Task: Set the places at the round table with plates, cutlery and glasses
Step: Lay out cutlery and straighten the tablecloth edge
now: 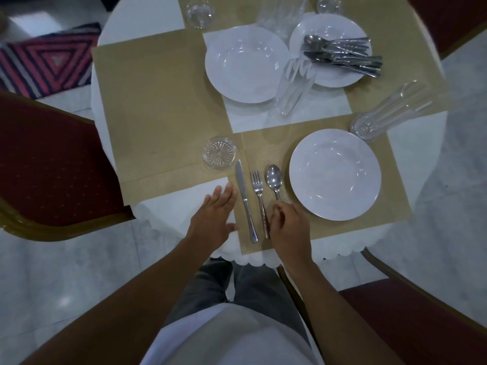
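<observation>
On the near tan placemat a white plate lies at the right. Left of it lie a spoon, a fork and a knife, side by side. My right hand has its fingers curled over the spoon's handle end, next to the fork handle. My left hand lies flat and spread on the white cloth just left of the knife. A glass stands above the knife, another glass stands beyond the plate. Farther back, a plate sits beside a plate holding spare cutlery.
Red chairs stand at the left and at the lower right. More glasses stand mid-table and at the far edge. A bare tan placemat covers the left side. A striped rug lies on the floor.
</observation>
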